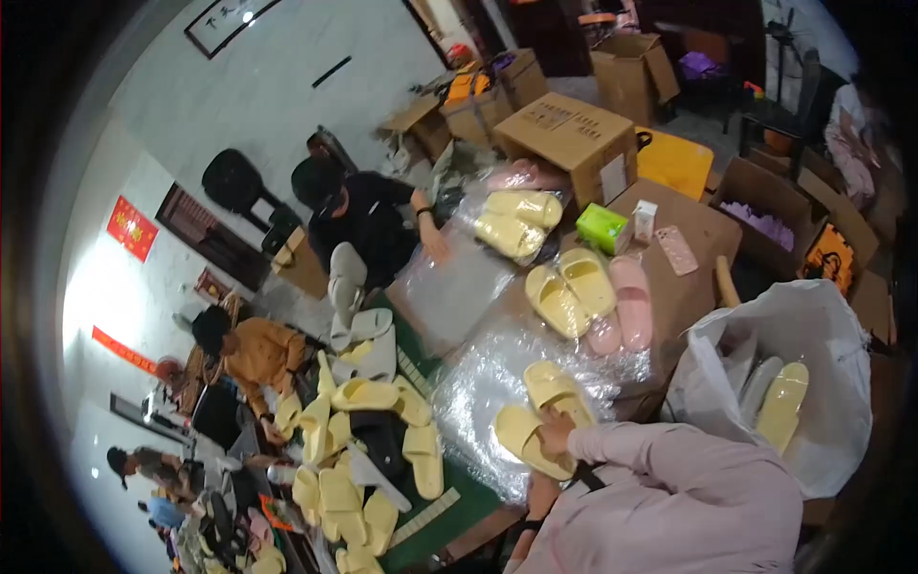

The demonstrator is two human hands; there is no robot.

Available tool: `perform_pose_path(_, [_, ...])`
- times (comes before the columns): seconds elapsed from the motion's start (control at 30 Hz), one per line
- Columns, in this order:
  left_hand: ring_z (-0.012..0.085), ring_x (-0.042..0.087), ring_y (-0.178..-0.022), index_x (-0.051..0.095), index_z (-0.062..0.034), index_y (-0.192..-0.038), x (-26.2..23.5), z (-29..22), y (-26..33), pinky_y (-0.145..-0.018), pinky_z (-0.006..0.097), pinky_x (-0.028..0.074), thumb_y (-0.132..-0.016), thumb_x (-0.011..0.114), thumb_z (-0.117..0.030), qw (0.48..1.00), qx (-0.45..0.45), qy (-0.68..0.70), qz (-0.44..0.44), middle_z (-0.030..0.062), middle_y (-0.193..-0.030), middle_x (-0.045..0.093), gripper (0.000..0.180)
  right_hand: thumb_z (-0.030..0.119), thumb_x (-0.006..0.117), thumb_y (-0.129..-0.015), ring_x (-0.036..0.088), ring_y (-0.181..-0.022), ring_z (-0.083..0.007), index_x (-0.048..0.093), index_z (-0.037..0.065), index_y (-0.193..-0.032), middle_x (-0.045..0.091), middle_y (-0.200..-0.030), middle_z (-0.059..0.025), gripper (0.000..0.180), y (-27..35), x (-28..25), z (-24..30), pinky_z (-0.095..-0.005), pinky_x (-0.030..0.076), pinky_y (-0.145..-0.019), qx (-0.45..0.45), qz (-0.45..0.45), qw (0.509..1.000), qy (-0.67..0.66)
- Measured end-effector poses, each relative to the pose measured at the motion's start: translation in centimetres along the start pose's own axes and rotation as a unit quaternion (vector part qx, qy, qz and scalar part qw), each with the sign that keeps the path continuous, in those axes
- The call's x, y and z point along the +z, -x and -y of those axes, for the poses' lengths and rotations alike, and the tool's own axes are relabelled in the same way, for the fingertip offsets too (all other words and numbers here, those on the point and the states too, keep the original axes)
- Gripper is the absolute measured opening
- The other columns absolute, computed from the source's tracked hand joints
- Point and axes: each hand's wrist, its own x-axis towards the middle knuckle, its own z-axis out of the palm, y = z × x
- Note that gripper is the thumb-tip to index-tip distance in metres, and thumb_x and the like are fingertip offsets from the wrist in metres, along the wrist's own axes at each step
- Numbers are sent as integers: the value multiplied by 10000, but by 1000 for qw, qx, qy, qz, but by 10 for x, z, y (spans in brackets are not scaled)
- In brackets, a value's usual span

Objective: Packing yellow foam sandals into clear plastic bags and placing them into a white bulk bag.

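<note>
At five o'clock, seems to pinch the yellow slippers (517, 432) with the right hand (556, 433), likely keeping the pair together over clear plastic (469, 385). Cannot tell the grip of the left hand (543, 494), half hidden at six o'clock from them.

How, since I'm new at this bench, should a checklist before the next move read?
1. Right hand touching the nearest yellow slipper pair: ok.
2. Left hand grip: cannot tell; mostly hidden.
3. Clear plastic beside that pair: ok, spread out.
4. Pink slippers apart from that pair: ok.
5. Heaped slippers sorted by colour: not ok; yellow, grey and black are mixed.
</note>
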Motion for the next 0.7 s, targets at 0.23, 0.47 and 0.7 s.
perform_pose_path(0.23, [407, 599, -829, 527, 20, -1065, -84, -86, 11, -793, 442, 426, -806, 532, -132, 989, -37, -107, 93, 239, -910, 617, 300, 249, 507, -742, 547, -936, -373, 655, 57, -921, 585, -1028, -209, 301, -26, -6, 0, -477, 443, -775, -24, -253, 952, -169])
perform_pose_path(0.47, [382, 577, -899, 470, 17, -1132, -97, -96, -24, -838, 435, 419, -808, 564, -183, 984, 33, -161, 70, 240, -1011, 566, 392, 233, 504, -831, 558, -912, -367, 575, 21, -1020, 592, -959, -207, 292, 5, -39, 34, -409, 441, -809, -224, -175, 878, -386])
perform_pose_path(0.7, [358, 556, -969, 413, 13, -1199, -102, -83, -42, -882, 427, 412, -809, 596, -235, 979, 74, -188, 33, 242, -1113, 514, 497, 205, 529, -801, 557, -938, -323, 519, -5, -1088, 584, -981, -177, 356, 33, -40, 31, -357, 433, -841, -257, -99, 906, -323])
